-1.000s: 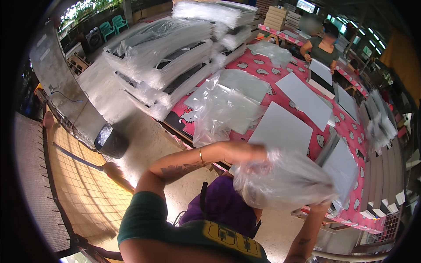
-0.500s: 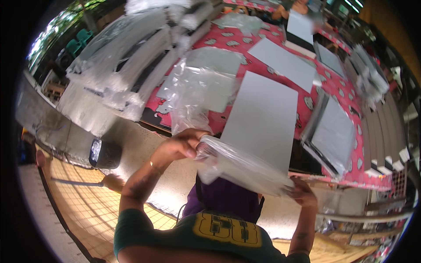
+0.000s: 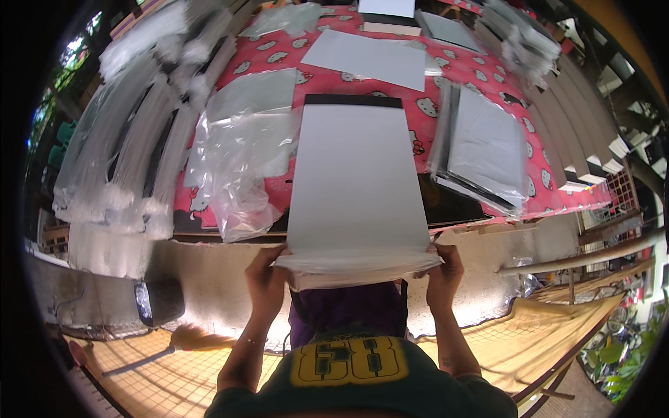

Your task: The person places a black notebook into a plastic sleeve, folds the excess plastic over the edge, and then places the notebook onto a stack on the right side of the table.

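Note:
A white rectangular pad or board, with a black band along its far end, lies on the pink patterned tablecloth straight in front of me. Its near end meets a clear plastic bag, gathered into folds across the pad's width. My left hand grips the bag's left corner, thumb and fingers closed. At the right corner, my right hand pinches the same bag. Whether the pad's near edge is inside the bag's mouth is hard to tell through the folds.
Loose clear plastic bags lie left of the pad. Plastic-wrapped packs are piled further left. A wrapped white pack sits to the right, before stacked grey boards. Another white sheet lies beyond. A broom rests below.
My hands have brought the plastic bag level and squared it against the pad's near end; before, it hung slanted, left side higher. My view has turned to face the pad straight on.

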### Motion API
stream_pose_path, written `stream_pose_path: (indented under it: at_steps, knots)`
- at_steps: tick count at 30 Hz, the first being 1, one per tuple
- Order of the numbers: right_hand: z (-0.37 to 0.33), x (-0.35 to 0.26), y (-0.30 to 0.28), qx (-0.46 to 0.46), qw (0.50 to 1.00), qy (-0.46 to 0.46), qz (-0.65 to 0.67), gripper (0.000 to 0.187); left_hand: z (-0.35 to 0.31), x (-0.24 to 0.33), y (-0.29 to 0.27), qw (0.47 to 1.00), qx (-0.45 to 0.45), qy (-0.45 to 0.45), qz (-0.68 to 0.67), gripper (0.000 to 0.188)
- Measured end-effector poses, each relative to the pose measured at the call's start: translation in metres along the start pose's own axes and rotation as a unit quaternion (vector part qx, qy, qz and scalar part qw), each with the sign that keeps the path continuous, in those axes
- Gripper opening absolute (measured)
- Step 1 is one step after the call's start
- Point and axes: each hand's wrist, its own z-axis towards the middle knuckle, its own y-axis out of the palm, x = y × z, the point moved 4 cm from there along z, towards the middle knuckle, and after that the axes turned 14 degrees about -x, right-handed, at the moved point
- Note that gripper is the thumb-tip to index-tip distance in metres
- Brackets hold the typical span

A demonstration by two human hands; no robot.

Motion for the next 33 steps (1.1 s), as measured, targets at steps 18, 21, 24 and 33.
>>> stream_pose_path:
  at_steps: [18,21,24,33]
  knots:
    - [0.22,-0.044,0.031,-0.201,0.829,-0.01,0.522,0.019,0.229,0.007,-0.032,0.849,-0.067,0.073,-0.518,0.021]
    - [0.219,0.014,0.052,-0.224,0.876,0.078,0.419,0.017,0.213,-0.128,-0.083,0.846,0.0,-0.035,-0.532,0.019]
    - [0.217,0.022,0.017,-0.16,0.972,0.078,0.151,0.019,0.197,-0.104,-0.041,0.886,0.042,-0.09,-0.453,0.03]
    - [0.227,-0.004,0.029,-0.056,0.977,-0.191,0.078,0.028,0.219,-0.015,-0.011,0.991,-0.063,0.115,0.035,0.02]
